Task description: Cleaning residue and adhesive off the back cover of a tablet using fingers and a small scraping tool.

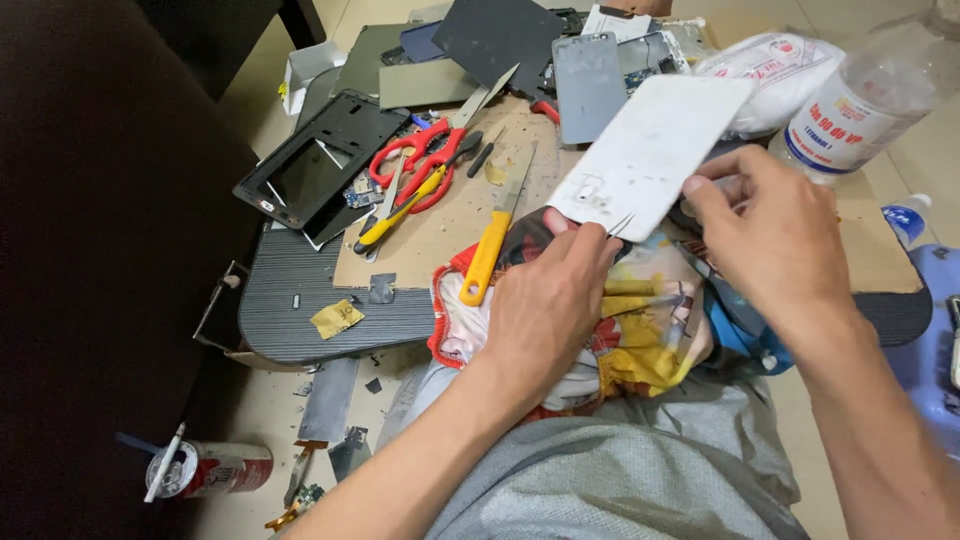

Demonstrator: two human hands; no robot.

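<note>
In the head view, both hands hold a flat white rectangular panel (650, 150), probably a phone back cover, above a cluttered low work board. Its long axis runs diagonally, from its near-left corner by the left hand up to its far-right corner near the white bag. The left hand (550, 300) has fingers curled under the panel's near-left corner, pinching it there together with a thin metal tool, likely tweezers (620, 226), whose tips poke out at the edge. The right hand (775, 235) grips the panel's right edge between thumb and bent fingers.

Under the hands lies a crumpled cloth printed in yellow, red and white (640, 320), spread over the person's lap. To the left on the brown cardboard sheet (440, 235) rest a yellow-handled utility knife (495, 235), pointing far, and red-handled scissors (420, 160). A black phone frame (315, 160) sits far left. Far right stand a clear plastic bottle with a white label edged in blue (850, 110) and a white plastic bag with red print (770, 65). On the floor near left lies a red-and-white drink can (215, 468).
</note>
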